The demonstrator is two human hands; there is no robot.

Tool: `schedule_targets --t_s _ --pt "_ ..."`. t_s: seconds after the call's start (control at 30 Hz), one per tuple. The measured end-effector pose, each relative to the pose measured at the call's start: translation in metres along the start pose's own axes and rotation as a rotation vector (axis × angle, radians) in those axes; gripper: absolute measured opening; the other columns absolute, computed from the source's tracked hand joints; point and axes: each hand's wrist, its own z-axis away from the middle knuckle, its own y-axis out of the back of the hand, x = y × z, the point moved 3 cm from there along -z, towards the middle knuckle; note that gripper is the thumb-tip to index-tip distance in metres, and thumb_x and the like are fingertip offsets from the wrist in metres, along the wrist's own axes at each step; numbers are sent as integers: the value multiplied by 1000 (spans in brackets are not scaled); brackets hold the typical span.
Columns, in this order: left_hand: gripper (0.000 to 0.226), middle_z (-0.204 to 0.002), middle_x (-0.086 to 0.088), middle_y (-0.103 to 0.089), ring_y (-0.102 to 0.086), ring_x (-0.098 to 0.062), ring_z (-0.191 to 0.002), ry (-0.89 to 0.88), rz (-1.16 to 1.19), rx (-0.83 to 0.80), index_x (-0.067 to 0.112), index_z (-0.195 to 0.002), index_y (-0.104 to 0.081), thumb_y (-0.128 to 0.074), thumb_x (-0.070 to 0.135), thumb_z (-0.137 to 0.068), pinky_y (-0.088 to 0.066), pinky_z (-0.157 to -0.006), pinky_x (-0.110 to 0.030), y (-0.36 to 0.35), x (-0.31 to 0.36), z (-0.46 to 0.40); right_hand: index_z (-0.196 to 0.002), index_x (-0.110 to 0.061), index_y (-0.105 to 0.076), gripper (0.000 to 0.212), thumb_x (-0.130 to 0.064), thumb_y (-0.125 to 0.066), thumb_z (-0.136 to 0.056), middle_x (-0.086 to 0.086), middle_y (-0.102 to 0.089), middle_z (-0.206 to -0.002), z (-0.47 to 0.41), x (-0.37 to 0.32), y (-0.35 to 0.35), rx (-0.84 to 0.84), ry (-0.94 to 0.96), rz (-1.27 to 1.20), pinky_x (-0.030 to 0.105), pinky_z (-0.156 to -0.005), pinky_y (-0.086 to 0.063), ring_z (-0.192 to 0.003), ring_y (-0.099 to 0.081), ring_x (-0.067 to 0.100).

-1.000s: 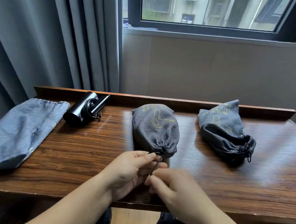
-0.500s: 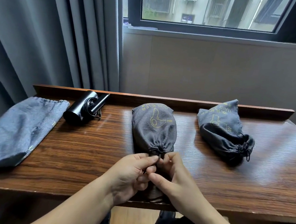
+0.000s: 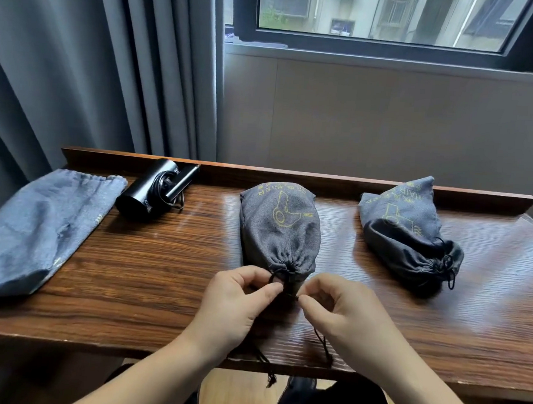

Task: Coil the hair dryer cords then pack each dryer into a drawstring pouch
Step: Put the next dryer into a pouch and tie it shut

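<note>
centre pouch (image 3: 280, 231) | left hand (image 3: 236, 297), right hand (image 3: 339, 311) each pinch drawstring (image 3: 277, 273), apparently to knot its cinched mouth | upper-left dryer (image 3: 154, 190) unpacked

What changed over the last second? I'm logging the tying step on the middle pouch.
Both hands moved up to the gathered mouth of the middle pouch and drew slightly apart. The left hand and right hand each pinch its black drawstring, a small loop now showing at the left fingertips. The right pouch, the hair dryer and the flat pouch stayed put.
</note>
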Motion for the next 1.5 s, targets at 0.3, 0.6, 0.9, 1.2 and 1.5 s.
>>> schedule_targets --t_s 0.3,0.6,0.9,1.2,1.5 --pt "18 -60 9 -59 -47 -4 -53 -64 -76 -14 19 -77 -69 -74 4 -85 -40 -54 -15 3 -4 -2 -84 -32 -65 11 -42 -62 -88 -4 -64 -69 -12 -6 -7 -10 1 -164 44 -69 -54 -65 -62 18" --pt "20 -67 -21 -57 -42 -23 -59 27 65 -32 17 -86 -72 -56 10 -95 -35 -55 -26 5 -8 -2 -80 -20 -70 13 -25 -69 -92 2 -69 -66 -13 -2 -19 126 -43 -248 34 -61 -47 -56 -55 4" --pt "6 -58 -1 -61 -43 -10 -45 12 93 -47 5 -90 -66 -63 -1 -91 -33 -42 -16 1 -8 -5 -78 -25 -69 13 -26 -70 -91 -15 -66 -61 -11 -3 -20 174 -40 -188 18 -57 -42 -55 -57 1" --pt "4 -73 -16 -70 -32 -12 -48 178 194 -125 1 -90 -68 -69 2 -86 -22 -42 -18 3 -10 -9 -75 -38 -69 22 -20 -76 -85 -18 -69 -76 -8 -2 -22 270 66 -92 19 -64 -49 -71 -65 3" --pt "11 -66 -18 -55 -38 -10 -42 175 136 -104 4 -82 -65 -64 -5 -89 -27 -38 -16 3 -7 -11 -92 -38 -73 17 -21 -71 -89 -10 -71 -82 -7 -3 -23 216 130 -256 24 -71 -52 -77 -68 8"
